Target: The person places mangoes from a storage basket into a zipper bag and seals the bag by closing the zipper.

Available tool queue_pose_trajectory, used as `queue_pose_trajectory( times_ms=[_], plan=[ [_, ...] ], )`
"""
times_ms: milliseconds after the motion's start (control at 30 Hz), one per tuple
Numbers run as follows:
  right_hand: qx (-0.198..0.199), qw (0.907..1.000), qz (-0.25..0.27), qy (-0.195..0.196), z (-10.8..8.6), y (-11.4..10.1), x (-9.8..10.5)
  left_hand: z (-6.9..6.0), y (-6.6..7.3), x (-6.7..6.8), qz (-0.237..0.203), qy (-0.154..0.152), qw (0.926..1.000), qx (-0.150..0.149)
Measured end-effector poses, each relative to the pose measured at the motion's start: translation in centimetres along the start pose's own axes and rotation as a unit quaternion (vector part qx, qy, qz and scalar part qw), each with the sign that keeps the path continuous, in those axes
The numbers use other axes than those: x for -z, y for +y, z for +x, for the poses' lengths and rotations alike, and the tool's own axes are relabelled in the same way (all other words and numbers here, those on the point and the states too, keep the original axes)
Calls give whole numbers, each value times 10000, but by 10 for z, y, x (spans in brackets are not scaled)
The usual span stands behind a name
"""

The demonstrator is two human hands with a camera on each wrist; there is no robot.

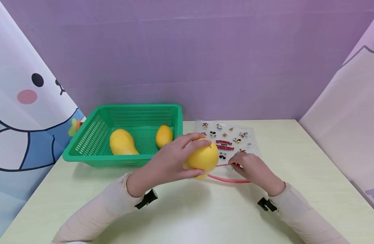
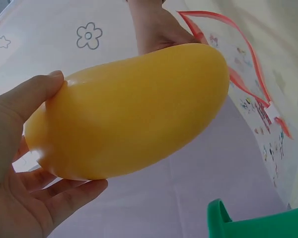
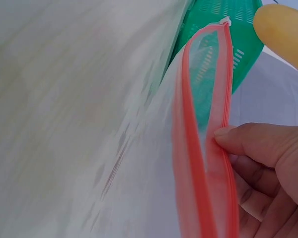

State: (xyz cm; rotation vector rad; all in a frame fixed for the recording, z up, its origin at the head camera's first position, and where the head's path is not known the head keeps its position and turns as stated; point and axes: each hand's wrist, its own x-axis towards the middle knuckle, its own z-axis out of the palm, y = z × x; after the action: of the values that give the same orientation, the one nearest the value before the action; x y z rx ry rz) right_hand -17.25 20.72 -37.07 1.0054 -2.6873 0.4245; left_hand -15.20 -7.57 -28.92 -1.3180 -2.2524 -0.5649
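Observation:
My left hand (image 1: 171, 158) grips a yellow mango (image 2: 134, 111) by one end, thumb on one side and fingers on the other. In the head view this mango is held above the table, near the open mouth of a clear zip bag (image 1: 251, 142). The bag has a red zip edge (image 3: 228, 168) and small cartoon prints. With thumb and fingers, my right hand (image 1: 255, 169) pinches one side of that edge. The two red edges stand apart in the right wrist view, and I see no fruit inside the bag.
A green plastic basket (image 1: 113, 157) stands on the table at the left. In it lie a large mango (image 1: 122, 142) and a smaller mango (image 1: 164, 135). A purple cloth (image 1: 187, 61) hangs behind the table (image 1: 187, 220), and printed cloths flank both sides.

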Motion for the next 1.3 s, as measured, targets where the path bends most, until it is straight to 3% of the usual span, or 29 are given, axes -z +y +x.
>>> queue_pose_trajectory(
  times_ms=[300,500,667,967,1300],
  plan=[
    [51,10000,64,20,-1,0,-3,-2,1,-8,-54,336,9988,-345],
    [2,10000,57,10,-1,0,-3,-3,1,-12,-113,391,9980,-488],
    [-10,10000,60,21,-1,0,-3,-2,4,-16,-232,477,9952,-824],
    [70,9998,-82,187,-2,0,-2,-4,6,-24,-175,302,9928,-1144],
    [72,9996,-70,266,0,-2,2,-5,5,-32,-303,526,9830,-1731]
  ],
)
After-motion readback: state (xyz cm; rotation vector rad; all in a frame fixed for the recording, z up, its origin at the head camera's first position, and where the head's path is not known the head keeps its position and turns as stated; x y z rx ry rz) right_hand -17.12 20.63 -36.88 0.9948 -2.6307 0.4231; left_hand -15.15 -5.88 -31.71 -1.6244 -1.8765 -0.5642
